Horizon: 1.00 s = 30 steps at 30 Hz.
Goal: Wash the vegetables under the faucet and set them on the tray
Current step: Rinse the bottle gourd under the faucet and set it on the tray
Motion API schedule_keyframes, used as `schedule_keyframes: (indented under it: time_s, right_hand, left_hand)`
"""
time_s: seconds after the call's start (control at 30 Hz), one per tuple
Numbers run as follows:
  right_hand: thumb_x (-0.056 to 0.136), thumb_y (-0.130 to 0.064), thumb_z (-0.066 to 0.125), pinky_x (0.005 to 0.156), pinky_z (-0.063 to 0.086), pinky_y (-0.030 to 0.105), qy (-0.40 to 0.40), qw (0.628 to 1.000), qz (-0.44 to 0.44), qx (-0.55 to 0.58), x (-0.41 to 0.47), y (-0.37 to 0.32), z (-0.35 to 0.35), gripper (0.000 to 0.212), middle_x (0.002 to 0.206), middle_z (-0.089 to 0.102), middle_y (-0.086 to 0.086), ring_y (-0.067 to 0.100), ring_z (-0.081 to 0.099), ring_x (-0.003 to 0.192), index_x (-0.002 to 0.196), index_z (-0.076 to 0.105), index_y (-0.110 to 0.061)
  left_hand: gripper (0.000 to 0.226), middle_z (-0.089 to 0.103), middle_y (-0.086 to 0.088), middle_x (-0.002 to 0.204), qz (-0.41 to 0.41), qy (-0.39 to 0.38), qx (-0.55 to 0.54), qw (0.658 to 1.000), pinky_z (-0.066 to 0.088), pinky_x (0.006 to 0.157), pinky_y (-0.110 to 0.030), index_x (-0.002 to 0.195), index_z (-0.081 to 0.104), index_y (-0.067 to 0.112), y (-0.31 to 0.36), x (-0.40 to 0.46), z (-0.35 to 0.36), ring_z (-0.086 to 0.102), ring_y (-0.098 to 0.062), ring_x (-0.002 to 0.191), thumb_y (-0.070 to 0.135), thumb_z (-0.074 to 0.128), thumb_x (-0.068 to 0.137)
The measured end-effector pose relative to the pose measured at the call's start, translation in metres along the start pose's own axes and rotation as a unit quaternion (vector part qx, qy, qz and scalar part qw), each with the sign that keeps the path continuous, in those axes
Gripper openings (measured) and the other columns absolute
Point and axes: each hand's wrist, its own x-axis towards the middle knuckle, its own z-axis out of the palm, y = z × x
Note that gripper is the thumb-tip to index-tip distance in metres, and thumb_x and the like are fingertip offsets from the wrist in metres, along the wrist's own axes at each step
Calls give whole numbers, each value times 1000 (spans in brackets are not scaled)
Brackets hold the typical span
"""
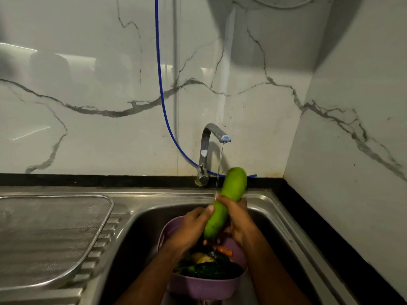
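One long, smooth, pale green gourd (224, 203) is held tilted over the stainless-steel sink basin (271, 219), its thick end raised toward the back wall and its narrow end pointing down at a lilac plastic colander bowl (204, 287). Both hands grip it: the left hand (193, 225) wraps the lower half from the left, and the right hand (235, 214) curls around the middle from the right, fingers over the top. A thin stream of water (220, 164) falls from the angular chrome faucet (209, 146) and lands where the right hand's fingers meet the gourd. The tilt seems meant to let water run down the length of the skin and drip into the basin rather than onto the worktop (330, 238). The two-handed grip likely steadies a slippery, heavy piece while it is rubbed.

The colander sits in the basin directly beneath, holding the remaining vegetables (209, 265): dark leafy greens, something pale, and an orange piece, probably a carrot. Keeping it under the hands lets runoff rinse them too. To the left, a rounded metal mesh tray (55, 238) rests on the ribbed steel drainboard (103, 234), holding nothing visible, so washing appears to be at an early stage. A blue hose (161, 89) hangs down the white veined marble-pattern wall (88, 84) behind the faucet. No brand, label or writing can be read.
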Motion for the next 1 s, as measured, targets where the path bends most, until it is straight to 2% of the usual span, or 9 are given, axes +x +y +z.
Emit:
schedule_keyframes:
  time_s: [0.07, 0.13, 0.27, 0.37, 0.43, 0.5, 0.6, 0.7, 1.0]
  right_hand:
    - [83, -27, 82, 90, 59, 58, 1, 999, 32, -35, -10, -3, 4, 57, 112, 66, 17, 37, 68, 99, 131, 54, -21]
    - [83, -32, 83, 80, 62, 50, -22, 997, 52, -57, -21, -3, 11, 52, 112, 66, 15, 35, 66, 97, 127, 56, -23]
    - [81, -36, 87, 68, 65, 42, -63, 993, 42, -88, -33, 3, 28, 51, 113, 74, 13, 33, 73, 98, 122, 64, -19]
    - [79, -20, 89, 61, 64, 40, -72, 992, 27, -102, -41, 8, 39, 52, 109, 76, 17, 34, 76, 92, 124, 64, -10]
    - [69, -18, 94, 63, 64, 45, -72, 990, 16, -116, -49, 10, 41, 63, 106, 76, 20, 37, 77, 90, 122, 62, -7]
    - [55, -22, 99, 73, 64, 50, -61, 983, -29, -169, -55, 10, 43, 78, 110, 74, 16, 34, 76, 92, 121, 59, -11]
    - [58, -29, 99, 91, 59, 48, -34, 935, -153, -318, -69, -4, 50, 79, 116, 68, 2, 25, 68, 103, 124, 57, -21]
    - [64, -33, 95, 98, 54, 43, -22, 863, -236, -445, -86, -22, 61, 79, 125, 66, 0, 25, 63, 114, 134, 57, -26]
    - [69, -45, 91, 93, 47, 34, -69, 748, -337, -567, -132, -45, 139, 75, 124, 70, 4, 26, 62, 115, 135, 59, -29]
  left_hand:
    - [35, 73, -10, 107, 44, 32, 38, 998, 59, 88, -46, 117, 65, 15, -2, -9, -9, 72, -23, 96, 40, 67, 93]
    - [31, 72, -12, 105, 48, 74, 47, 995, 55, 93, -51, 110, 65, 18, 2, -18, -19, 71, -25, 97, 36, 75, 86]
    - [60, 73, -10, 104, 55, 79, 104, 990, 57, 90, -53, 105, 65, 24, 4, -31, -51, 72, -26, 96, 64, 75, 61]
    - [57, 75, 0, 108, 72, 63, 250, 963, 57, 91, -36, 112, 71, 27, 24, -55, -69, 71, -15, 99, 71, 65, 76]
    - [54, 74, -1, 85, 89, 96, 349, 928, 49, 71, -26, 91, 76, 18, 39, -65, -80, 67, -13, 80, 66, 51, 92]
    - [68, 64, -6, 64, 112, 157, 354, 915, 43, 60, -32, 65, 63, 9, 55, -70, -89, 60, -23, 63, 67, 44, 94]
    - [70, 71, -13, 72, 147, 178, 360, 904, 50, 73, -36, 72, 68, 1, 71, -71, -103, 68, -25, 73, 61, 43, 97]
    - [66, 71, -17, 71, 170, 175, 382, 891, 52, 74, -40, 72, 68, -2, 88, -76, -122, 68, -28, 73, 54, 46, 100]
    - [45, 68, -13, 68, 119, 201, 447, 863, 48, 62, -32, 68, 66, 3, 88, -127, -240, 66, -27, 69, 37, 59, 97]
